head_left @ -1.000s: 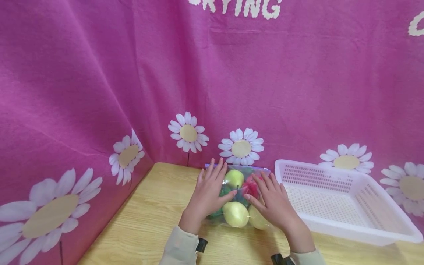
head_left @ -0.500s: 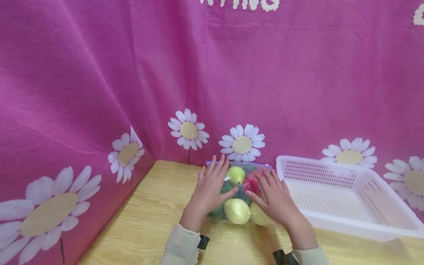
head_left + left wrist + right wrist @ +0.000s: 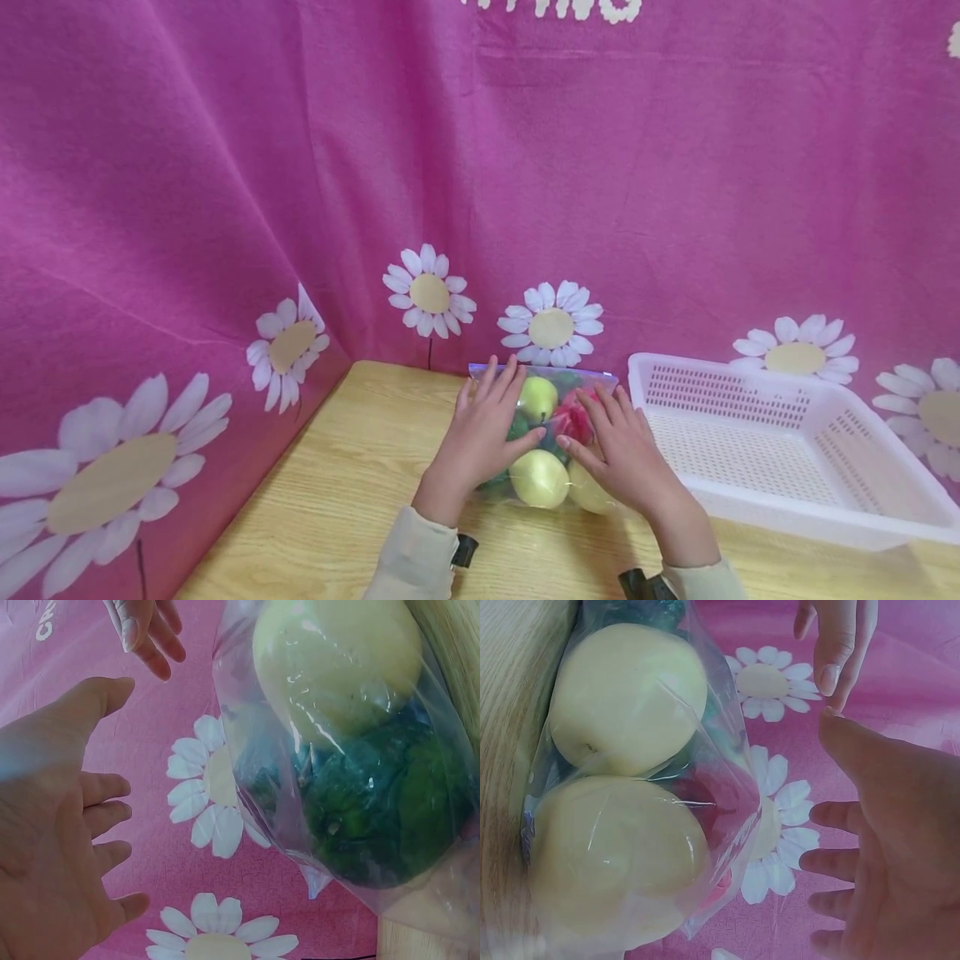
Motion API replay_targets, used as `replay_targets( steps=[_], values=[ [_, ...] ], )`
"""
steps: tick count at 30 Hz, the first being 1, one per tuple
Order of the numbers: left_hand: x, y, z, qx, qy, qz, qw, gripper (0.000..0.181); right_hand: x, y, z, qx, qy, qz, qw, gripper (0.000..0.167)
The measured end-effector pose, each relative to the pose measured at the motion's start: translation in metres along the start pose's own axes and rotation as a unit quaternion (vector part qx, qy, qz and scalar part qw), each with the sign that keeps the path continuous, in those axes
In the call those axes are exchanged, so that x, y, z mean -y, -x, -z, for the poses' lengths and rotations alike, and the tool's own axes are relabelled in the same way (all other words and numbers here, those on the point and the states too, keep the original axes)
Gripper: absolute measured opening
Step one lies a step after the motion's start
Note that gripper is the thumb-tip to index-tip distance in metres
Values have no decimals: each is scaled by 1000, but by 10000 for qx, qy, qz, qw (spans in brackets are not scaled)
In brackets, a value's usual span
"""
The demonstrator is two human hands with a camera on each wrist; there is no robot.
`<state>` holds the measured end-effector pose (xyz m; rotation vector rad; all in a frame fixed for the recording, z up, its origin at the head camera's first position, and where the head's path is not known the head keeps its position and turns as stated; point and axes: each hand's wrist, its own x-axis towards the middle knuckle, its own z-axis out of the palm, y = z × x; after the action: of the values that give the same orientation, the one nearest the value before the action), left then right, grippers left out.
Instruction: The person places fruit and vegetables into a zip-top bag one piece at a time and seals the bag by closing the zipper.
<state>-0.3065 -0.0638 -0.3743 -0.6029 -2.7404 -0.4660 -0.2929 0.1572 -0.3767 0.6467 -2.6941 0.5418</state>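
Observation:
A clear plastic bag with a purple strip along its far edge lies on the table. Inside are a yellow-green fruit with a stem, pale yellow round fruits, a crinkled red item and dark green produce, exact kind unclear through the plastic. My left hand is spread over the bag's left side, palm down. Over its right side is my right hand, fingers likewise extended. Both wrist views show a gap between the palms and the bag; neither hand grips anything.
A white perforated plastic basket stands right of the bag, close to my right hand. Behind the wooden table hangs a pink cloth with daisies, which also covers the left side.
The head view has shifted slightly, so the scene sits a little higher than a second ago. Both hands stay spread over the bag, with hardly any movement.

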Motion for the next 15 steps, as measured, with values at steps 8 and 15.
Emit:
replay_targets(
  steps=[8, 15],
  values=[
    [-4, -1, -1, 19, -41, -4, 10000, 88, -2, 2, 0, 97, -6, -77, 9999, 76],
    [-6, -1, -8, 124, -168, -38, 9998, 102, -5, 3, -5, 176, 103, -281, 9994, 82]
  ],
)
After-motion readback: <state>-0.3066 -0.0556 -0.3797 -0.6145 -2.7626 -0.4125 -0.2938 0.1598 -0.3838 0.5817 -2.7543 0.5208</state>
